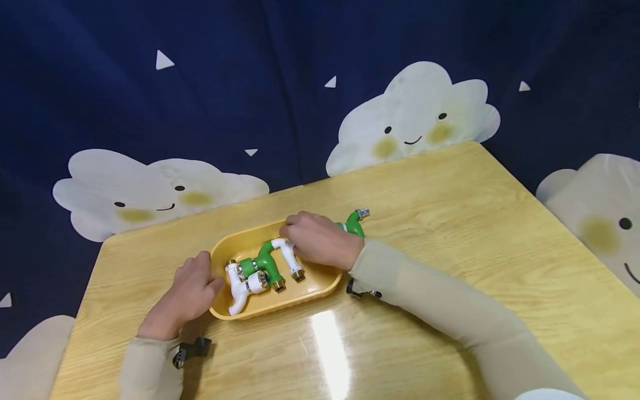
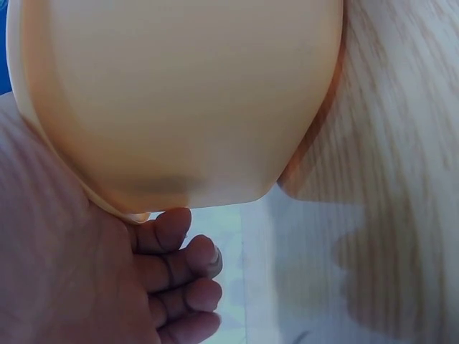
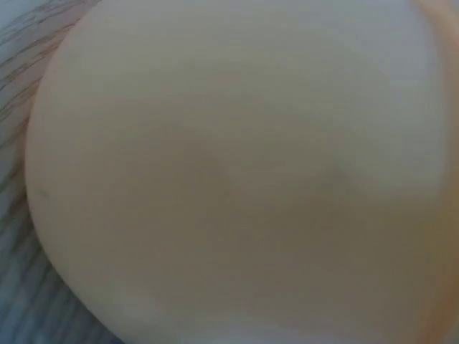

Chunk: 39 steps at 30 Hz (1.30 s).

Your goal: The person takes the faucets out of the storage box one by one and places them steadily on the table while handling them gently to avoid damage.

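A yellow plastic tray (image 1: pixel 276 307) stands on the wooden table, holding several toy-like water taps. Inside it, a white tap (image 1: pixel 239 291) lies at the left end, a green tap (image 1: pixel 266 265) in the middle, and another white tap (image 1: pixel 288 256) reaches out beside the right hand. My left hand (image 1: pixel 192 290) grips the tray's left end, thumb at the rim; in the left wrist view its curled fingers (image 2: pixel 188 261) show below the rim. My right hand (image 1: pixel 320 241) is bent over the tray's back right part, its fingertips hidden. Beyond it shows a green tap (image 1: pixel 355 224), partly covered.
The wooden table (image 1: pixel 430 205) extends to the right and front of the tray. A dark blue curtain (image 1: pixel 280 111) with cloud figures hangs behind the table. The right wrist view is filled by the tray's blurred outer wall (image 3: pixel 229 179).
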### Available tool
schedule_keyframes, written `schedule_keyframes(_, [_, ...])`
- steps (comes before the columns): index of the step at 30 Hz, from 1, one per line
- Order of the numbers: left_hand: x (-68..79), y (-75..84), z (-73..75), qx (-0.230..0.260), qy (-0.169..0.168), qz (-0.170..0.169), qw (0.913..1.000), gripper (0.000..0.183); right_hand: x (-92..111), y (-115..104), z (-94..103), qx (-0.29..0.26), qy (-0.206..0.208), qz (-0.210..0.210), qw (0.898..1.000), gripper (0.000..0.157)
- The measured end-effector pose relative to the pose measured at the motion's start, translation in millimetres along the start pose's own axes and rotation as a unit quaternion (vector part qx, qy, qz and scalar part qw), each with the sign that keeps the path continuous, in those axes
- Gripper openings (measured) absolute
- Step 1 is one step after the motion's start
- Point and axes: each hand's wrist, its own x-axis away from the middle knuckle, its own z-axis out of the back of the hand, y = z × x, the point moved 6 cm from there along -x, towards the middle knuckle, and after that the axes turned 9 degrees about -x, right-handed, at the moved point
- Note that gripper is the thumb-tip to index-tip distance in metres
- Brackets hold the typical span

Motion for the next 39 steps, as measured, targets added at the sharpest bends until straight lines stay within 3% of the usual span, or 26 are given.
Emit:
schedule_keyframes(4, [2.8,-2.9,-0.9,0.000,-0.004,0.005,1.0000,0.015,-3.7,0.6,-10.0,-0.005,-0.022,0.004,1.000,0.023])
schedule_keyframes(10, [-0.7,-1.9,3.6,-0.003,0.013,-0.002,0.9999,0.014,-6.6,3.6,-15.3,0.016,-0.004,0.016,1.000,0.020])
schedule_keyframes(19, [2.9,-6.1,4.9,-0.009,0.016,0.006,0.9998,0.015,-8.8,1.2,-20.2,0.057,-0.025,0.019,0.998,0.025])
schedule_keyframes(30, [0.0,-0.2,5.6,-0.011,0.017,-0.002,0.9998,0.015,5.6,0.0,-16.9,0.066,-0.030,0.016,0.997,0.027])
schedule_keyframes(39, [1.1,-0.2,2.3,-0.013,0.009,-0.005,0.9999,0.016,10.3,-0.5,-18.5,0.067,-0.026,0.049,0.996,0.031])
